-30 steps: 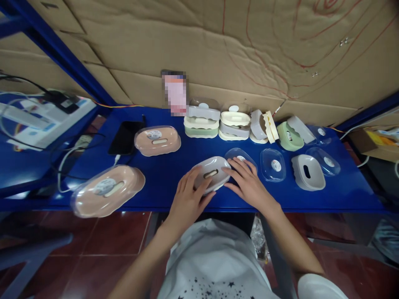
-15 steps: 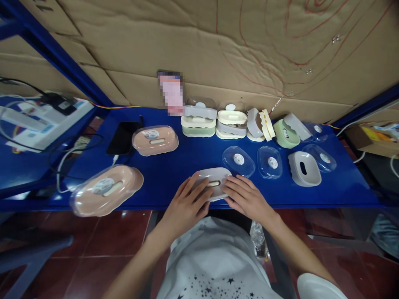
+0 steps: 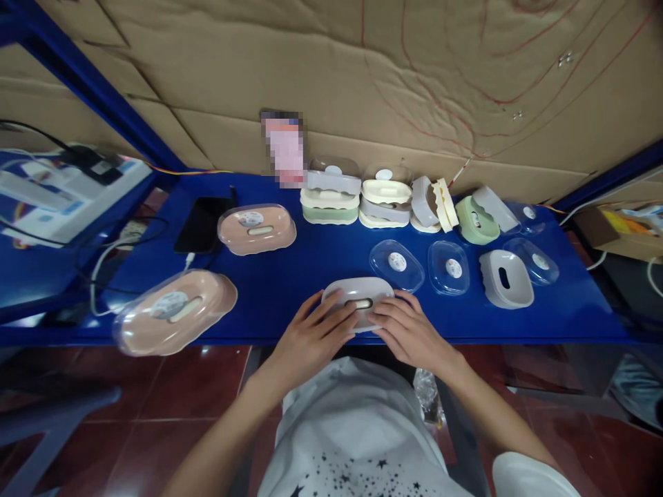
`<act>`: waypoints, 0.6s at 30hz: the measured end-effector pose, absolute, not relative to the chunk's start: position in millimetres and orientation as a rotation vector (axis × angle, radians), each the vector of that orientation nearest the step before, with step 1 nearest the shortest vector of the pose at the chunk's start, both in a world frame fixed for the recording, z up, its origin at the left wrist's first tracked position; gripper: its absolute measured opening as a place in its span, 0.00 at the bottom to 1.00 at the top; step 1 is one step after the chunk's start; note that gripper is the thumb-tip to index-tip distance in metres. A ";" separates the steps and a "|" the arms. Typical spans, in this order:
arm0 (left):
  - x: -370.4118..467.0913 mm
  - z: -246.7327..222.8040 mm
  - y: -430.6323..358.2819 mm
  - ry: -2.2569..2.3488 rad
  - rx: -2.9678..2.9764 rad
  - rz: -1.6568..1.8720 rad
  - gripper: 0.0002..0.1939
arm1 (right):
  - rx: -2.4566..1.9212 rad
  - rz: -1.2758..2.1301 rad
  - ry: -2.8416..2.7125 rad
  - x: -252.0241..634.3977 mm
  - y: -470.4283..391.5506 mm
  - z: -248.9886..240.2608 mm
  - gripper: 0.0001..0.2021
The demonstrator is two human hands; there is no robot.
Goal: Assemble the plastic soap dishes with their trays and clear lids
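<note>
A light grey oval soap dish (image 3: 369, 319) lies near the front edge of the table, a cream bar showing in its central slot. From the left, my left hand (image 3: 315, 338) holds it, fingers laid over its near rim and top. My right hand (image 3: 414, 333) grips the right end, fingertips curled over the edge. Just behind are two clear lids with round stickers, one oval lid (image 3: 396, 266) and another clear lid (image 3: 448, 268). A second grey soap dish (image 3: 506, 279) with an open slot sits off to the right.
Two peach soap dishes under clear covers, a nearer peach dish (image 3: 176, 310) and a farther peach dish (image 3: 257, 229), lie left. Stacked cream, green and grey dishes (image 3: 330, 207) line the cardboard wall. A black phone (image 3: 198, 224) with a cable lies left; a green dish (image 3: 477, 221) stands right.
The fingers of both hands have shifted slightly on the grey soap dish, and more of its top shows. My right hand has moved a little to the right. Other things stay put.
</note>
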State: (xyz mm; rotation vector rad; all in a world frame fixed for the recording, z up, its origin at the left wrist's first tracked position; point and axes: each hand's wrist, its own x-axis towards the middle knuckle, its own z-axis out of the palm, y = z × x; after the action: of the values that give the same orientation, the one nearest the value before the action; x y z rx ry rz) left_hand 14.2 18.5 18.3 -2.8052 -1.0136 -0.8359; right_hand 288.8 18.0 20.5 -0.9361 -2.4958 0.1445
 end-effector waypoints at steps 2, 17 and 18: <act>13.5 17.2 20.0 -1.012 -2.816 -0.864 0.15 | -0.916 0.199 -2.500 287.6 18.2 19.9 0.13; 6.3 16.2 26.3 -1.134 -2.945 -0.989 0.21 | -0.870 0.264 -2.460 293.6 22.8 21.1 0.25; 5.7 15.4 26.4 -1.144 -2.958 -0.983 0.21 | -0.876 0.258 -2.464 293.5 22.9 20.9 0.24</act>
State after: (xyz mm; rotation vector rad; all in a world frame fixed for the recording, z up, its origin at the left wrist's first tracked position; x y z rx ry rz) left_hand 5.7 26.4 15.4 -2.9585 -1.1440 -0.9827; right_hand 293.5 22.9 20.9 -0.8764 -2.4637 0.2584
